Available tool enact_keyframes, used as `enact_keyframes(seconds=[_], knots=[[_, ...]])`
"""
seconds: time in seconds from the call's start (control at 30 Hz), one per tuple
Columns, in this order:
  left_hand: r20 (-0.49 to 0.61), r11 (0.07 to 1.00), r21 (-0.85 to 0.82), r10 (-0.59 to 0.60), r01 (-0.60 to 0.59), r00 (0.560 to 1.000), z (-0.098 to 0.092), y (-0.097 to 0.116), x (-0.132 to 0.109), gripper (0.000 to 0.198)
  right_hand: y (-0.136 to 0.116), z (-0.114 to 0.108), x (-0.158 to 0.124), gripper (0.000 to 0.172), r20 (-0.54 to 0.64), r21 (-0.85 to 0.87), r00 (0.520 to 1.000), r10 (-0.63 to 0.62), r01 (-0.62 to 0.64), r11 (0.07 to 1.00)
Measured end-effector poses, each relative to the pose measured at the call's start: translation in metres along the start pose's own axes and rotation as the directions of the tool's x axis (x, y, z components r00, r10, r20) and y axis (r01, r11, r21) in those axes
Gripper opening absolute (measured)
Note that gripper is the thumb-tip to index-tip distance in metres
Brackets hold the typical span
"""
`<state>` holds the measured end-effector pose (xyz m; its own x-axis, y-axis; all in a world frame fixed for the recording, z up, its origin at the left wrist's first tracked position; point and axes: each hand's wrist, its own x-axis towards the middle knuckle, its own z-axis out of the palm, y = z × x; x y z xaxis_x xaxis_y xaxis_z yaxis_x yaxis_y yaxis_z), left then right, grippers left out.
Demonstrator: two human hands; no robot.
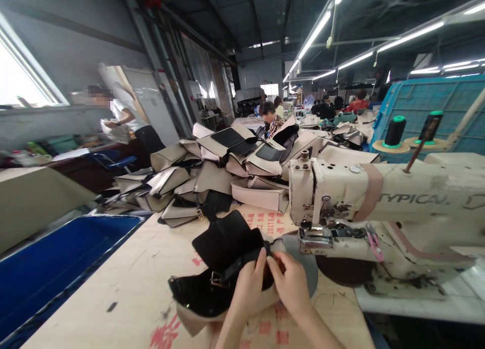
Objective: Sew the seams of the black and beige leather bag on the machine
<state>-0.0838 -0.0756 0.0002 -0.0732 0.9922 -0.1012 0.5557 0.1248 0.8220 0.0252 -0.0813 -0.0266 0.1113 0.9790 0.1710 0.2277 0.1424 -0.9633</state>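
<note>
A beige and black handbag (206,312) lies open on the wooden tabletop, its black flap (227,240) folded back and a metal buckle (219,279) showing on a strap. Both my hands are at the bag's right end. My left hand (248,283) is closed, its thumb and fingers pinching the black edge there. Close beside it, my right hand (290,278) pinches the same end from the right. The two thumbs nearly meet. What exactly lies between the fingertips is partly hidden.
A white sewing machine (341,192) stands at the right, with black thread spools (394,132) behind it. Similar bags (212,177) are heaped at the table's back. A blue-lined bin (68,268) sits to the left. One person (125,114) is at the left, another (271,119) beyond the heap.
</note>
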Motion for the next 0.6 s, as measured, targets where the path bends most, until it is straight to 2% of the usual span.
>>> enact_keyframes(seconds=[0.03,0.1,0.2,0.27,0.3,0.4,0.5,0.57,0.6], knots=[[-0.069,0.984,0.157,0.093,-0.082,0.993,-0.002,0.002,-0.007,0.041,-0.002,-0.006,0.003,0.032,0.031,-0.001,0.999,-0.011,0.011,1.000],[-0.172,0.897,0.394,0.284,-0.199,0.943,-0.004,0.006,-0.020,0.033,-0.002,-0.023,0.005,0.034,0.051,0.014,0.999,-0.006,0.006,1.000],[-0.228,0.803,0.484,0.499,-0.347,0.836,-0.004,0.004,-0.032,0.023,0.005,-0.048,0.007,0.037,-0.092,0.204,0.986,0.142,-0.121,0.971],[-0.238,0.778,0.483,0.557,-0.401,0.796,-0.001,-0.001,-0.033,0.020,0.007,-0.056,0.010,0.039,-0.156,0.371,0.952,0.262,-0.190,0.909],[-0.245,0.777,0.483,0.563,-0.405,0.789,0.001,-0.005,-0.032,0.022,0.006,-0.056,0.014,0.041,-0.146,0.432,0.944,0.295,-0.208,0.878],[-0.309,0.784,0.481,0.569,-0.391,0.762,0.005,-0.017,-0.033,0.024,-0.008,-0.043,0.027,0.053,-0.018,0.566,0.949,0.315,-0.250,0.786],[-0.382,0.749,0.506,0.640,-0.428,0.667,0.005,-0.028,-0.042,0.022,-0.023,-0.027,0.033,0.053,0.040,0.711,0.952,0.302,-0.240,0.661],[-0.376,0.705,0.509,0.698,-0.493,0.609,0.005,-0.032,-0.051,0.021,-0.022,-0.025,0.025,0.045,-0.022,0.772,0.951,0.309,-0.180,0.609],[-0.367,0.686,0.501,0.721,-0.528,0.588,0.006,-0.033,-0.054,0.021,-0.017,-0.027,0.017,0.042,-0.065,0.761,0.945,0.321,-0.161,0.629]])
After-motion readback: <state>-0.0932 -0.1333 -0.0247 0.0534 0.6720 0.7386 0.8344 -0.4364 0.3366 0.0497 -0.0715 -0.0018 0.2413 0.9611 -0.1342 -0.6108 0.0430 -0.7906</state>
